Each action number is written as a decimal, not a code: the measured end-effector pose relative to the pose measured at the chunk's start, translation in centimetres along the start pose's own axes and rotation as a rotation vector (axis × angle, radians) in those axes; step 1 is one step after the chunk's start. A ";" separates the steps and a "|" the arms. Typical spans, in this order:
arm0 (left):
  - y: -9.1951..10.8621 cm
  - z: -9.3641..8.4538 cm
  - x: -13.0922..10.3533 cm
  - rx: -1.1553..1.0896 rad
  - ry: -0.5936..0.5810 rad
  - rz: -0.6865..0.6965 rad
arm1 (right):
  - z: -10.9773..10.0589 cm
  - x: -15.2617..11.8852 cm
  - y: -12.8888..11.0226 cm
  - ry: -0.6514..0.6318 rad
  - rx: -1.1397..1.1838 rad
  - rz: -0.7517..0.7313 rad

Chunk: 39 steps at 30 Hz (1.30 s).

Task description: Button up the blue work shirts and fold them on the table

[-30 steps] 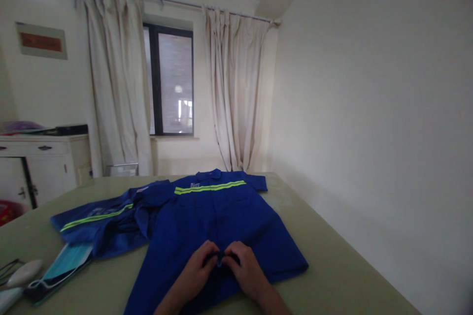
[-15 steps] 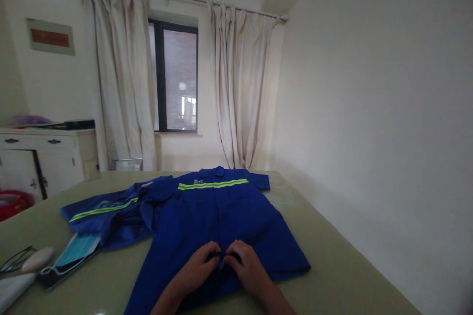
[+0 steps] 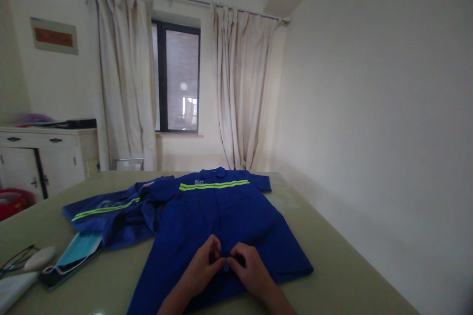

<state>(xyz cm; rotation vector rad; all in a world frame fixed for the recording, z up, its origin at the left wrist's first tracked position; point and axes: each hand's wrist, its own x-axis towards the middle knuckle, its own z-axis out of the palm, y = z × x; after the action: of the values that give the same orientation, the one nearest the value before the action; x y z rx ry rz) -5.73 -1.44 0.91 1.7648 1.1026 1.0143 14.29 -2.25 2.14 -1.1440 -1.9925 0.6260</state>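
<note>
A blue short-sleeved work shirt (image 3: pixel 218 211) with a yellow-green reflective stripe lies spread on the table, collar at the far end. Both hands meet low on its front opening. My left hand (image 3: pixel 201 267) is closed, its thumb and fingers pinching the edge of the front. Opposite it, my right hand (image 3: pixel 253 269) is closed the same way, thumb and index finger on the cloth. A small round button (image 3: pixel 226 267) shows between the thumb tips. Whether it is fastened cannot be made out.
Left of the shirt lies a second, crumpled blue garment (image 3: pixel 114 211) with a matching stripe. A light-blue face mask (image 3: pixel 79 248), a pale computer mouse (image 3: pixel 40 258) and glasses (image 3: pixel 18 261) are on the near left of the table (image 3: pixel 332 266). A wall runs along the right.
My left fingers have lifted and curled a little higher, and the right hand has shifted slightly right. The button between the thumbs shows more clearly. The view has turned slightly left.
</note>
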 end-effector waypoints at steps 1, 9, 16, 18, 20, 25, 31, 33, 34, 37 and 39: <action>0.0 0.1 0.0 0.004 -0.008 0.006 | 0.0 0.0 0.0 0.001 -0.007 0.008; 1.8 -0.1 -0.3 0.118 0.008 0.048 | -0.2 -0.2 -0.4 0.012 0.041 0.002; 2.3 1.1 -1.2 0.282 0.144 0.153 | -0.7 0.3 -0.6 0.105 0.402 0.016; 2.1 2.1 -2.0 0.354 0.086 0.161 | -0.6 0.4 -0.3 0.103 0.407 0.038; 1.9 3.1 -2.7 0.434 -0.040 0.152 | -0.4 0.2 -0.1 0.084 0.268 0.045; 1.2 3.4 -3.1 0.517 0.130 0.015 | 0.0 -0.3 -1.0 0.008 -0.113 0.039; 2.0 2.0 -1.4 0.923 0.206 -0.140 | 0.7 0.7 -2.3 -0.043 -0.387 0.155; 2.6 2.3 -0.5 1.013 0.182 -0.255 | 1.0 1.5 -2.5 -0.050 -0.467 0.208; 2.9 2.5 -0.1 1.029 0.179 -0.317 | 1.2 1.9 -2.6 -0.056 -0.504 0.233; 3.1 2.9 0.6 1.004 0.206 -0.354 | 1.4 2.6 -2.2 -0.001 -0.511 0.287; 3.0 2.7 0.5 0.948 0.222 -0.215 | 1.4 2.4 -1.7 0.093 -0.370 0.288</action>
<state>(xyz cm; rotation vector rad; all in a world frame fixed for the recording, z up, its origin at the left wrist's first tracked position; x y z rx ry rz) -2.27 -2.48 2.77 2.1826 2.0967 0.5760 11.50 -1.00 3.33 -1.6720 -1.9282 0.3407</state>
